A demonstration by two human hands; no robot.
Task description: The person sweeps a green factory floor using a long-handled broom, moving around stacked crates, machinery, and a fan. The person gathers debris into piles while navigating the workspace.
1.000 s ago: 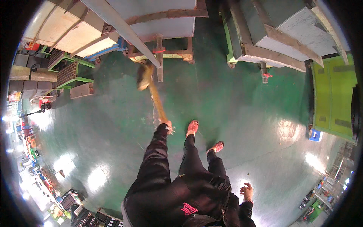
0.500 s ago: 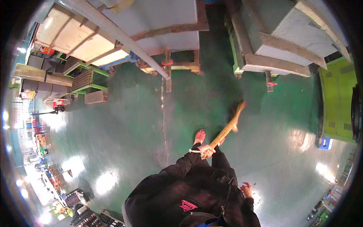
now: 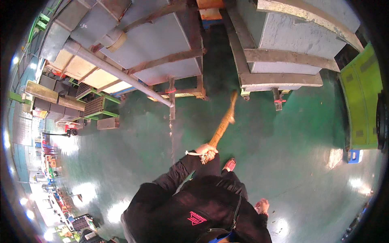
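My left hand [image 3: 207, 150] is wrapped round the near end of a long yellow-brown stick-like bundle [image 3: 222, 128]. It slants forward over the floor and narrows toward its far end, with a small stub on one side. Frayed pale ends stick out below my fist, and a white cord circles that wrist. What the bundle is made of is not clear. Low at my right side hangs my right hand [image 3: 262, 206], its fingers loosely apart and holding nothing.
Large grey tanks in brown frames, a left tank [image 3: 158, 40] and a right tank [image 3: 291, 44], stand ahead with a narrow gap between. A grey pipe [image 3: 117, 73] slopes down at the left one. At right are a yellow-green cabinet [image 3: 360, 101] and blue crate [image 3: 355, 156]. Green floor [image 3: 133, 146] lies around me.
The bundle and my left hand have swung left and forward in view, the bundle now steeper. My other foot is now forward. The tanks appear lower and farther left.
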